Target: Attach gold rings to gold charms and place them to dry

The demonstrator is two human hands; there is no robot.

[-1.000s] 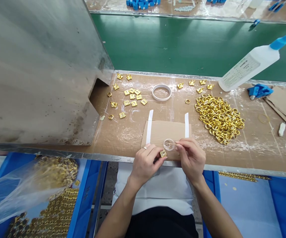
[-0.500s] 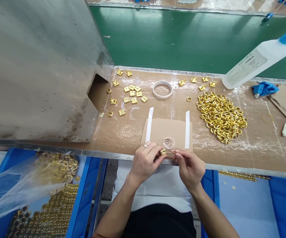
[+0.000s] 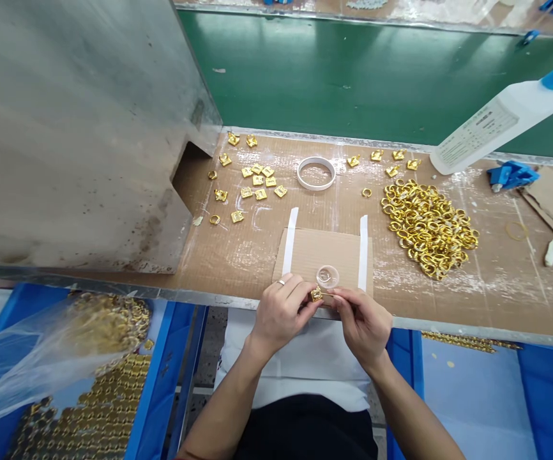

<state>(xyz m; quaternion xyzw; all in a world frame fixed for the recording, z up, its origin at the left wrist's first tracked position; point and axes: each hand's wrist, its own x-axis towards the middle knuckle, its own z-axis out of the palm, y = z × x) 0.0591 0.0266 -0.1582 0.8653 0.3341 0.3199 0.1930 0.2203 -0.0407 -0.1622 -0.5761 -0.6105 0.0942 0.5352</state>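
Between the fingertips of my left hand (image 3: pixel 281 313) is a small square gold piece (image 3: pixel 316 294), held over the front edge of the bench. My right hand (image 3: pixel 363 322) pinches a thin stick (image 3: pixel 325 294), whose tip meets the gold piece from the right. Just beyond my fingers a small round clear dish (image 3: pixel 327 276) rests on a cardboard pad (image 3: pixel 327 246), taped down by two white strips. Several square gold pieces (image 3: pixel 258 181) lie at the back left of the bench, and a heap of gold rings (image 3: pixel 430 227) is at the right.
A metal housing (image 3: pixel 75 140) walls off the left side. At the back are a white tape roll (image 3: pixel 315 174), a tilted white bottle (image 3: pixel 497 124) and a blue clamp (image 3: pixel 512 174). Blue trays (image 3: pixel 156 377) with gold parts sit below the bench edge at both sides.
My right hand has shifted slightly left, bringing the stick closer to the gold piece. My left hand keeps its hold, and the view has moved a little.
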